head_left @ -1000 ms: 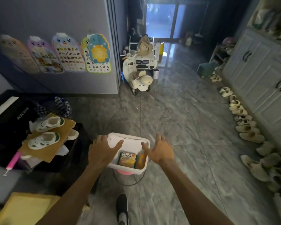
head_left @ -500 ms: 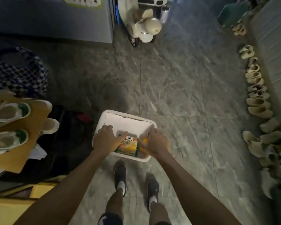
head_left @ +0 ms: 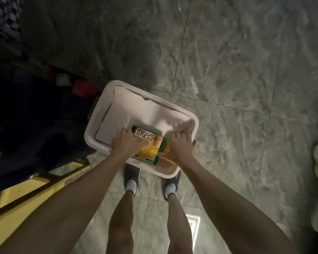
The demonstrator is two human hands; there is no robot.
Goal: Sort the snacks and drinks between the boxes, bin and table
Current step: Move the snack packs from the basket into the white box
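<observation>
Your 2 hands, left hand (head_left: 125,143) and right hand (head_left: 178,146), clasp the snack packet (head_left: 149,145) between them inside the white bin (head_left: 99,114); it looks light and crushable, so hold its edges.

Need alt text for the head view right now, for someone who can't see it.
Both hands, left hand and right hand, reach into a white bin on the grey marble floor, around a green-and-yellow snack packet. The person's dark shoes stand just behind it.
</observation>
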